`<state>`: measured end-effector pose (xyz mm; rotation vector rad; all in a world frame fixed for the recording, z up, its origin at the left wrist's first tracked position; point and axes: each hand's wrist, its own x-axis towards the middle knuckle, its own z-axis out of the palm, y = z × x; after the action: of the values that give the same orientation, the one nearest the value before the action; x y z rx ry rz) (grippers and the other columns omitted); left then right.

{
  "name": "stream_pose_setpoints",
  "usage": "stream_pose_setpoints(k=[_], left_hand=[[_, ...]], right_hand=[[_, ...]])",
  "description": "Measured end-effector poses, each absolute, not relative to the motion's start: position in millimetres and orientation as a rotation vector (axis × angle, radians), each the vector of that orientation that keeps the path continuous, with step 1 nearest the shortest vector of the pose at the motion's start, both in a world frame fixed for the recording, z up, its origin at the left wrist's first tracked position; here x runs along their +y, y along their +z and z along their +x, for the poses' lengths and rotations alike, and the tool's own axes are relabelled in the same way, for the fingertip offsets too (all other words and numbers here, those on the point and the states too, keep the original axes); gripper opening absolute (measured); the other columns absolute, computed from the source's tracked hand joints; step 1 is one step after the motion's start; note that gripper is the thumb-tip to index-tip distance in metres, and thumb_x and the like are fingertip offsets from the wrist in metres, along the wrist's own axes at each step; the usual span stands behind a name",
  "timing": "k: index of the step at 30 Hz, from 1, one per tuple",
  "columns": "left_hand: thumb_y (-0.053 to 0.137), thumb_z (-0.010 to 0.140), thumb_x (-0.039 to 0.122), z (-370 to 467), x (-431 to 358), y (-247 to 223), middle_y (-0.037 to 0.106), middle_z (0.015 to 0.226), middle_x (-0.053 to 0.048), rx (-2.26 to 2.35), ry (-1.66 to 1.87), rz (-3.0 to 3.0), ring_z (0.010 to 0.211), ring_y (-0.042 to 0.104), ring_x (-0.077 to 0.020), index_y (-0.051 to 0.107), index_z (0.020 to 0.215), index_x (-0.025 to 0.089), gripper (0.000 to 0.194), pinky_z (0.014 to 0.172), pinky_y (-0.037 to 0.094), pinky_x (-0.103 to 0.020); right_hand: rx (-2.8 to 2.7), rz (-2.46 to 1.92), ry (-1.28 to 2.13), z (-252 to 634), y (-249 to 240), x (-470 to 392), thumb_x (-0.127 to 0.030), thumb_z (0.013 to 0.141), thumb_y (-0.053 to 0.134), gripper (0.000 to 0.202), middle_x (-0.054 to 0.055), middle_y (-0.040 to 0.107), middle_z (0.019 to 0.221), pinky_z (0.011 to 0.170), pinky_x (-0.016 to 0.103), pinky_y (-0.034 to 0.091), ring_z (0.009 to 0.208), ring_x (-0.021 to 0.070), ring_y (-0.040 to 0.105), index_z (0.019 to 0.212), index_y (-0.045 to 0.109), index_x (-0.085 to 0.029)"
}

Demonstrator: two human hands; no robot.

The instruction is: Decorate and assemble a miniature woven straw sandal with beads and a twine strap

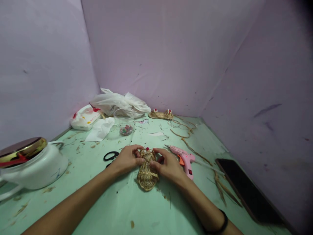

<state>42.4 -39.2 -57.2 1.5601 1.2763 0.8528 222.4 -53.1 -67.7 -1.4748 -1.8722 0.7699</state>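
A small woven straw piece [147, 176], shaped like a slipper sole, lies upright in the view between my hands. White beads and one red bead [147, 148] sit at its far end. My left hand [128, 159] grips its left edge, thumb on the weave and fingers at the far end. From the other side my right hand [168, 163] holds its right edge, thumb on top and fingers curled round the far end. Black-handled scissors [110, 156] lie partly hidden behind my left hand. Just right of my right hand rests a pink glue gun [182, 156].
A white enamel pot [46, 169] stands at the left, a dark phone [249, 192] at the right. Further back are a tissue pack [85, 119], a plastic bag [117, 102], a clear cup of beads [126, 129], another beaded straw piece [160, 115] and straw cord [193, 150].
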Motion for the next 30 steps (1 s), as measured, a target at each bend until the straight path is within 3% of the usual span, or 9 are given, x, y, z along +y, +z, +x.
stream_pose_setpoints(k=[3,6,9,13,18,22,26,30], left_hand=[[0.063,0.054,0.012,43.3,-42.6,-56.6,0.052,0.059,0.004,1.27,0.887,1.6,0.055,0.045,-0.0111,0.065,0.084,0.014,0.03,0.052,0.034,-0.022],[0.06,0.06,0.014,44.6,-48.6,-55.3,0.054,0.067,0.002,1.257,0.989,1.593,0.063,0.05,-0.0125,0.06,0.092,0.014,0.032,0.059,0.04,-0.023],[0.062,0.063,0.02,45.3,-55.4,-53.8,0.057,0.076,0.0,1.197,1.187,1.589,0.069,0.054,-0.0136,0.056,0.094,0.015,0.032,0.066,0.045,-0.025],[0.065,0.064,0.021,45.8,-62.0,-51.3,0.058,0.076,-0.001,1.142,1.344,1.573,0.069,0.056,-0.0136,0.054,0.093,0.015,0.031,0.067,0.046,-0.025],[0.059,0.065,0.016,34.6,-59.7,-41.5,0.058,0.081,-0.002,1.094,1.296,1.6,0.07,0.055,-0.0129,0.056,0.1,0.016,0.035,0.062,0.044,-0.023],[0.058,0.066,0.022,21.1,-50.7,-32.5,0.057,0.076,-0.001,1.122,1.213,1.388,0.062,0.05,-0.0107,0.061,0.094,0.015,0.029,0.051,0.037,-0.02],[0.065,0.063,0.034,19.7,-48.2,-29.4,0.06,0.06,-0.003,1.029,0.931,1.354,0.053,0.047,-0.0107,0.068,0.079,0.009,0.03,0.047,0.033,-0.021],[0.068,0.062,0.038,26.4,-52.2,-32.2,0.058,0.054,-0.003,1.016,0.869,1.312,0.048,0.044,-0.0091,0.068,0.07,0.008,0.03,0.046,0.03,-0.021]], right_hand=[[-1.846,-1.474,0.751,220.2,-69.7,-56.5,-0.021,0.065,0.063,0.044,0.01,0.064,0.102,0.068,0.035,0.049,0.069,0.0185,0.059,0.109,0.059,-0.015],[-1.675,-1.363,0.795,217.9,-66.2,-59.6,-0.016,0.063,0.061,0.054,0.009,0.061,0.107,0.066,0.033,0.05,0.068,0.0159,0.057,0.117,0.051,-0.017],[-1.477,-1.185,0.917,216.8,-58.8,-61.7,-0.015,0.061,0.06,0.064,0.008,0.056,0.111,0.069,0.032,0.051,0.079,0.0161,0.057,0.122,0.043,-0.02],[-1.399,-1.069,1.203,216.2,-51.3,-62.8,-0.018,0.061,0.062,0.049,0.007,0.063,0.098,0.072,0.032,0.05,0.086,0.0191,0.06,0.11,0.052,-0.018],[-1.374,-0.98,1.345,219.6,-47.5,-62.2,-0.013,0.062,0.061,0.029,0.003,0.069,0.082,0.072,0.03,0.048,0.077,0.0182,0.063,0.09,0.062,-0.016],[-1.442,-0.887,1.497,222.9,-41.7,-65.4,-0.01,0.06,0.06,0.032,0.001,0.07,0.08,0.069,0.027,0.047,0.076,0.0174,0.064,0.09,0.067,-0.017],[-1.513,-0.883,1.537,219.8,-39.3,-69.5,-0.008,0.06,0.059,0.035,-0.001,0.071,0.08,0.069,0.026,0.047,0.076,0.0168,0.064,0.093,0.068,-0.018],[-1.47,-0.893,1.527,215.5,-45.1,-68.6,-0.011,0.061,0.061,0.033,0.001,0.071,0.081,0.07,0.027,0.048,0.077,0.0178,0.065,0.093,0.067,-0.017]])
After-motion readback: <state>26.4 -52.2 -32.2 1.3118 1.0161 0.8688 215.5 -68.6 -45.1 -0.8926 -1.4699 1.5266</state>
